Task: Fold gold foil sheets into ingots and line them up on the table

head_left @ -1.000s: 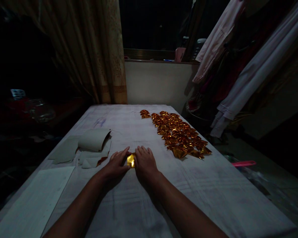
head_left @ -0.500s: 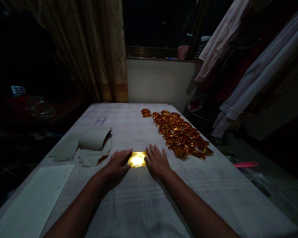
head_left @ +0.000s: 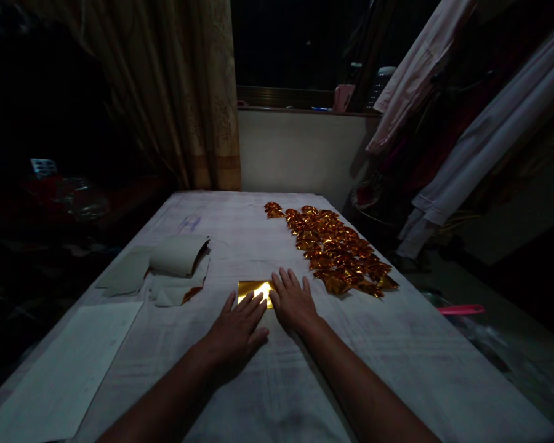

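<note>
A small rectangle of shiny gold foil paper lies flat on the cloth-covered table. My left hand is spread palm down, its fingertips over the near edge of the foil paper. Beside it, my right hand rests with fingers extended, its thumb side on the right edge of the foil paper. Neither hand grasps anything. To the right of my right hand lies a group of several folded gold foil pieces.
Pale paper sheets with gold undersides, one of them curled, lie at the left. Nearer is a large white sheet. A curtain hangs behind the table, and clothes hang at the right. A pink handle shows beyond the right edge.
My left hand has moved from the left end of the foil paper to its near edge, fingers now spread. My right hand stays in place. The view has shifted slightly.
</note>
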Demonstrator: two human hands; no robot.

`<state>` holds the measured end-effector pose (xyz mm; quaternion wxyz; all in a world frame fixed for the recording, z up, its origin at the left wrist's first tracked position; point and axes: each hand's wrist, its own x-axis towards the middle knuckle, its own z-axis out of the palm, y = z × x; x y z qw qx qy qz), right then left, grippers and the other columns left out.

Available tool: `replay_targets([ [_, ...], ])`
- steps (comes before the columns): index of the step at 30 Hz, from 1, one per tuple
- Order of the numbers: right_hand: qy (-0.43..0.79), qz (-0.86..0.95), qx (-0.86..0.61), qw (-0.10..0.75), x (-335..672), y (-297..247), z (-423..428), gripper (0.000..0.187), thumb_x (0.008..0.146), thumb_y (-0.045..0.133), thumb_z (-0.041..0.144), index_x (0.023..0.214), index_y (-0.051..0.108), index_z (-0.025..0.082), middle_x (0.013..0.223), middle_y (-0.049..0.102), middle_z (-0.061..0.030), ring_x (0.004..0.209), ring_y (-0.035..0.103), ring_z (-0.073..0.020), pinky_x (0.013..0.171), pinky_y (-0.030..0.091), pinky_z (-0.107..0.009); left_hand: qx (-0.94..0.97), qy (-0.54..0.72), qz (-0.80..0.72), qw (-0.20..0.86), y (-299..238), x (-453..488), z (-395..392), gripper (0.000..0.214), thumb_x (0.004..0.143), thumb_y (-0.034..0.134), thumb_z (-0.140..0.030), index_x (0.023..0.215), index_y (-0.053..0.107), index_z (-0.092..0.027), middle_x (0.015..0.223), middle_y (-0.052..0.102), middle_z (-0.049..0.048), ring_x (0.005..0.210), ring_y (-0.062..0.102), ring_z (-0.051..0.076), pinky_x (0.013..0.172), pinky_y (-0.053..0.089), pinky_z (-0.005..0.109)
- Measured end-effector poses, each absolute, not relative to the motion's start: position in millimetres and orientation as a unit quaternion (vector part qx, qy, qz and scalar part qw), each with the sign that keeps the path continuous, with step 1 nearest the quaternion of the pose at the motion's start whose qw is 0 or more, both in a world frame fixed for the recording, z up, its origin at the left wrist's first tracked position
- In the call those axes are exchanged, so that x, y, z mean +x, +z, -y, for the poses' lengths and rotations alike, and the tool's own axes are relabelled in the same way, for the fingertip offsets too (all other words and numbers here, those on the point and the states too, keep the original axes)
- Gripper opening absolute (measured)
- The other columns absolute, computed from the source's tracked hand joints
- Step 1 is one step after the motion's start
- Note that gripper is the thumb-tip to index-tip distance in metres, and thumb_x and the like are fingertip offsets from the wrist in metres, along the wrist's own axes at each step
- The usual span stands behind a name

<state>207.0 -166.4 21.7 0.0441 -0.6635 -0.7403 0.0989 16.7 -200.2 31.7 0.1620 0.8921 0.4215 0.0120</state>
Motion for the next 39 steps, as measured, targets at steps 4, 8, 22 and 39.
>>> replay_targets([
  [4,0.096,0.74,-0.665,0.042,207,22,167,0.057,0.105,0.032,0.041,0.158,0.032,0.021,0.166,0.022,-0.0114,0.154,0.017,-0.0299,0.121,0.012,-0.061,0.89,0.009,-0.43,0.153,33,2,196,0.061,0.104,0.033,-0.051,0.159,0.029,-0.025,0.165,0.026,0.0105,0.154,0.02,0.028,0.123,0.007,0.06],
  [8,0.094,0.741,-0.664,0.046,207,21,167,0.056,0.105,0.033,0.04,0.158,0.033,0.021,0.166,0.023,-0.0118,0.154,0.018,-0.03,0.12,0.012,-0.061,0.885,-0.013,-0.445,0.138,31,-13,194,0.061,0.103,0.036,-0.051,0.158,0.031,-0.023,0.164,0.025,0.0124,0.154,0.021,0.031,0.122,0.009,0.063],
  [22,0.059,0.839,-0.526,0.125,195,18,189,0.055,0.104,0.039,0.035,0.156,0.036,0.017,0.163,0.03,-0.0104,0.152,0.024,-0.027,0.124,0.011,-0.056,0.865,-0.024,-0.497,0.068,29,-6,208,0.064,0.103,0.035,-0.053,0.156,0.036,-0.018,0.163,0.029,0.0143,0.152,0.025,0.033,0.121,0.013,0.064],
  [39,0.118,0.834,-0.537,0.048,228,21,209,0.062,0.104,0.037,0.048,0.158,0.032,0.018,0.164,0.025,-0.0124,0.154,0.02,-0.03,0.123,0.012,-0.061,0.899,0.066,-0.431,0.036,17,34,188,0.054,0.105,0.033,-0.049,0.152,0.042,-0.025,0.158,0.042,0.0131,0.148,0.036,0.031,0.119,0.022,0.062],
])
